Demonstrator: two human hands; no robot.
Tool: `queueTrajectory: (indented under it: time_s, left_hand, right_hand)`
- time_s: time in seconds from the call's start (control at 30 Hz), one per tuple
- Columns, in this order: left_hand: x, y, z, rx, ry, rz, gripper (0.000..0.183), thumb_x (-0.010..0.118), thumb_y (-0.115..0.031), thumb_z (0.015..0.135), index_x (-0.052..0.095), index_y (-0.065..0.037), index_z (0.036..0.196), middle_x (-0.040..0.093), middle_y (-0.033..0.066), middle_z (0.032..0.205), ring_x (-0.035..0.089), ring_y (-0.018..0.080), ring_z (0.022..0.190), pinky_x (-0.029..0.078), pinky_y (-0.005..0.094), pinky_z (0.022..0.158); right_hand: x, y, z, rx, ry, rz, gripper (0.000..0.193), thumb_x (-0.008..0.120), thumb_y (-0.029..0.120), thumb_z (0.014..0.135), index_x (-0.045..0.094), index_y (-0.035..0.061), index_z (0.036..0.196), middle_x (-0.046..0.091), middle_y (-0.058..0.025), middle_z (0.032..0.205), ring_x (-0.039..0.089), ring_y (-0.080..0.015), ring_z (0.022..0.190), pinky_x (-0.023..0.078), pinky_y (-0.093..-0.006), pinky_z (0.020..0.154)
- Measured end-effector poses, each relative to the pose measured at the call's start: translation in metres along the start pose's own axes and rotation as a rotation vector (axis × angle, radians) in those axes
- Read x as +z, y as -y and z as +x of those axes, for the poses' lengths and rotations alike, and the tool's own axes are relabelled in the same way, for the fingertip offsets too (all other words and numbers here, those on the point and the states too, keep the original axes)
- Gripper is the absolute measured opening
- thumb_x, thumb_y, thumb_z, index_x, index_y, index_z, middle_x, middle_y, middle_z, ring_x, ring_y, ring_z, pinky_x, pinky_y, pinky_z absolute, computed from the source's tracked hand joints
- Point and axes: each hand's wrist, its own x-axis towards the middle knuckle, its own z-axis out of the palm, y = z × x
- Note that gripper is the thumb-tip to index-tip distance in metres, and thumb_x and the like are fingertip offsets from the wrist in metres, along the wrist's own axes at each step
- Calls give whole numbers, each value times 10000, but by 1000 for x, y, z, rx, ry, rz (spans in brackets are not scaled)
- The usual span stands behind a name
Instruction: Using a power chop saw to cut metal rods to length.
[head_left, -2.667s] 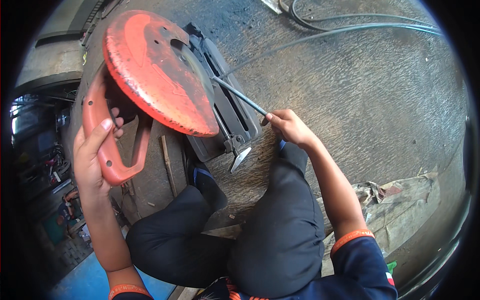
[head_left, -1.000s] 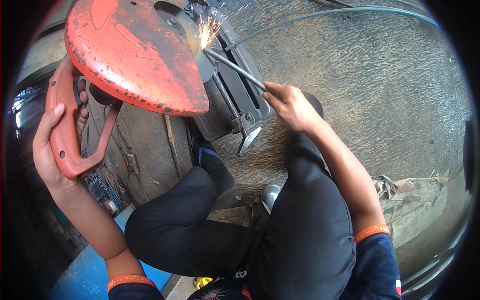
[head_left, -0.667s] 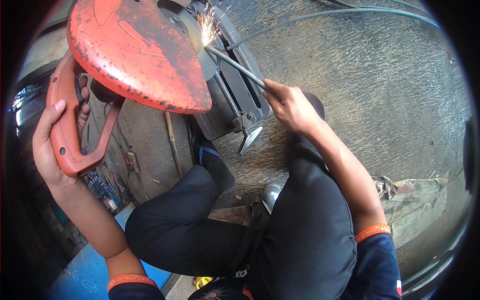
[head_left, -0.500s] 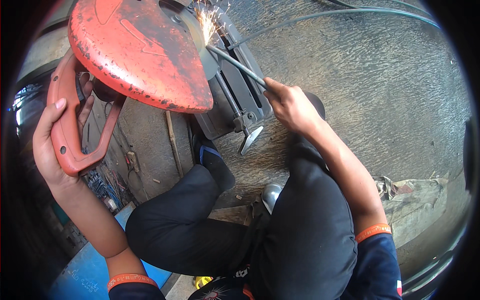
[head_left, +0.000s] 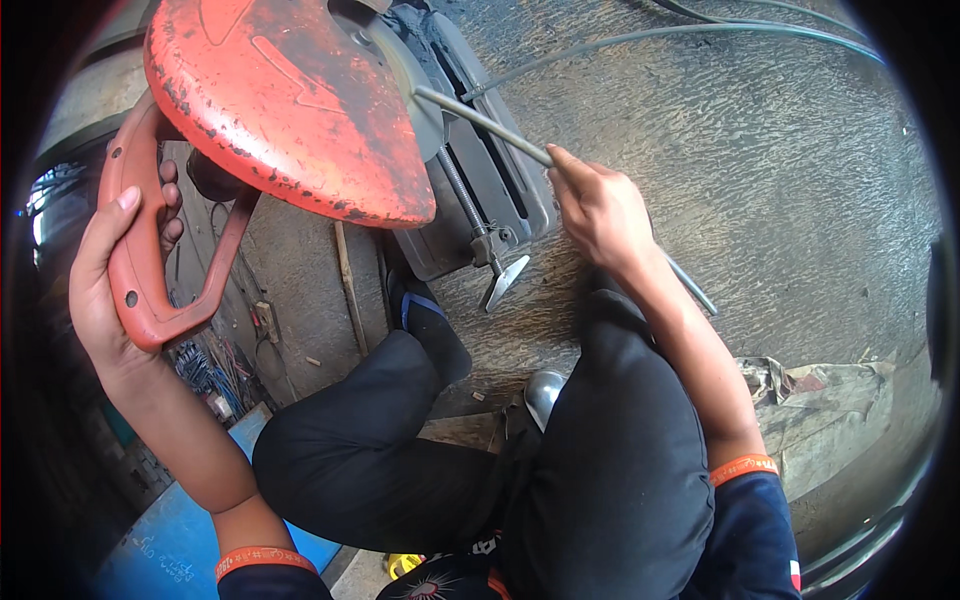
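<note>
My left hand (head_left: 100, 300) is wrapped around the red-orange handle (head_left: 133, 255) of a cut-off saw. The saw's scuffed red guard (head_left: 290, 120) covers much of its thin grey cutting disc (head_left: 428, 128). A slim metal rod (head_left: 490, 125) lies in my closed right hand (head_left: 605, 218), slanting up and left over the saw's dark base (head_left: 440, 252). The rod's upper tip is at the disc's edge; whether they touch I cannot tell. Its lower end shows past my right wrist. No sparks are visible.
A vise screw (head_left: 460, 190) with a flat metal crank (head_left: 506, 284) projects from the base toward me. Hoses (head_left: 640, 32) cross the worn floor behind. A thin stick (head_left: 350, 290) and bundled wires (head_left: 205, 375) lie at left. Crumpled cloth (head_left: 830, 400) lies at right.
The sparks at the disc have stopped. My right hand has shifted slightly right with the rod, whose lower end now shows. The guard and handle have moved slightly right.
</note>
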Motion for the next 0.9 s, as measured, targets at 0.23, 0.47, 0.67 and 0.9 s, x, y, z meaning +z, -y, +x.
queueTrajectory:
  time_s: [0.23,0.47,0.67,0.9]
  left_hand:
    - [18,-1,-5,40,-39,7,533,559,-149,886,401,94,1334,586,204,1180,617,217,989,490,311,868]
    - [18,0,-7,22,-98,2,541,548,-164,890,396,93,1341,574,212,1208,604,221,1026,476,319,888]
    - [18,0,-6,29,-96,1,542,559,-151,881,400,85,1341,575,204,1208,610,222,1015,484,312,877]
    - [20,-1,-7,18,-69,-15,539,565,-135,874,402,82,1340,578,201,1197,616,222,1009,502,318,868]
  right_hand:
    - [9,-10,3,-26,-66,-219,316,594,167,869,641,174,1182,563,-110,700,600,-317,618,484,-428,565]
    - [4,-12,6,-191,-66,-343,433,566,69,768,640,145,1188,537,-78,678,605,-263,591,515,-383,545]
    - [4,-6,1,-219,-57,-148,429,552,62,779,622,111,1199,562,-98,693,606,-289,564,522,-394,541]
    - [9,-16,-5,-171,-48,-205,351,590,65,840,637,128,1182,531,-96,648,571,-298,525,475,-418,491]
